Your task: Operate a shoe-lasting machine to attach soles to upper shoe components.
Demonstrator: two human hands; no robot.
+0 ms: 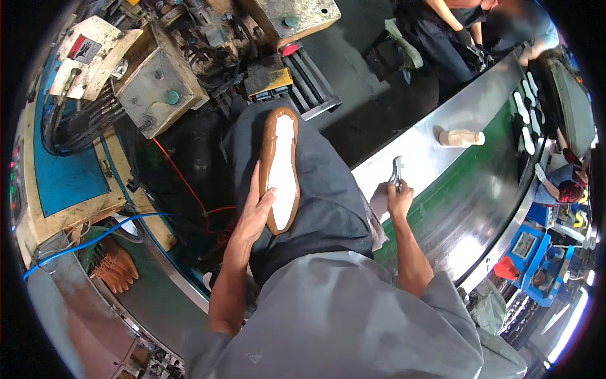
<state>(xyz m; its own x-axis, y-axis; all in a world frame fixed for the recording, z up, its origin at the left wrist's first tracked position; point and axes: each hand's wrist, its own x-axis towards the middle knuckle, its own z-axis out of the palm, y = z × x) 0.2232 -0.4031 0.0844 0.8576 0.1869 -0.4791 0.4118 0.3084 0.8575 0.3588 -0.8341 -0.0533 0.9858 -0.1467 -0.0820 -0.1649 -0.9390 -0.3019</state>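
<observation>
Sole side up, a brown leather shoe upper with a white insole (283,174) rests along my thigh. My left hand (254,211) grips its side near the lower end, the thumb lying on the white face. Over the metal edge of the bench to the right, my right hand (400,199) is closed around a small metal hand tool that looks like pincers (396,169). The tool's curved head points away from me; its handles are mostly hidden in my fist.
Dirty machinery with a metal box (158,88) stands ahead on the left. A pale bottle (461,138) lies on the bench (416,155). White insoles (522,110) line the green belt's far end. Brown uppers (115,265) sit at lower left, near a blue hose (95,239). Other people work beyond.
</observation>
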